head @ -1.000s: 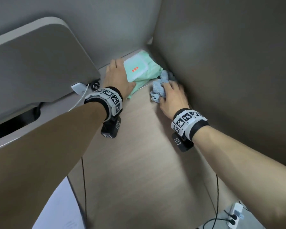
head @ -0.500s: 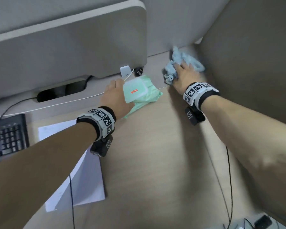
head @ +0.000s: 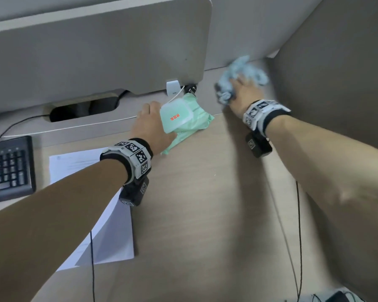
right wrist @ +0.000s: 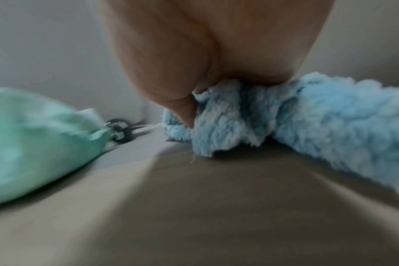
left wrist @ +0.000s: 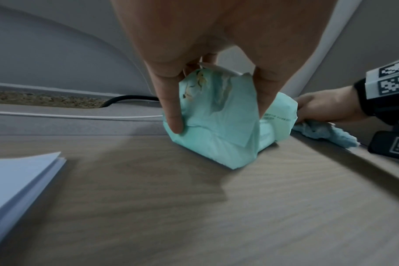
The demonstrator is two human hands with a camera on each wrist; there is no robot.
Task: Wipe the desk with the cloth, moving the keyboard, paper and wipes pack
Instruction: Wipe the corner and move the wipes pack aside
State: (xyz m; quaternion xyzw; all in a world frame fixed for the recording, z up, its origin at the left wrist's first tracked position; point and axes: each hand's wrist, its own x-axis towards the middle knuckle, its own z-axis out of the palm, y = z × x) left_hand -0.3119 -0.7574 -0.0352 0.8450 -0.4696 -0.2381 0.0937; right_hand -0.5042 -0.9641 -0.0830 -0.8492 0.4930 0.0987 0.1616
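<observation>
My left hand (head: 150,125) grips the near end of the green wipes pack (head: 184,117), thumb and fingers pinching its folded end (left wrist: 212,111); the pack's lower edge sits on the wooden desk (head: 194,214). My right hand (head: 240,95) clutches the fluffy blue cloth (head: 242,70) at the desk's far right corner, the cloth (right wrist: 296,122) bunched under the palm and touching the desk. White paper (head: 109,232) lies under my left forearm. A black keyboard (head: 8,168) sits at the far left.
A grey monitor back (head: 96,46) looms above the desk's rear strip, with a cable slot (head: 83,107), a white charger (head: 172,87) and a black plug (head: 190,89) below it. A brown partition wall (head: 336,83) closes the right side. Black cords (head: 299,236) hang from my wrists.
My left hand has carried the wipes pack left, away from the corner. My right hand has pushed the cloth into the corner where the pack lay. The view swung left, revealing paper and keyboard.
</observation>
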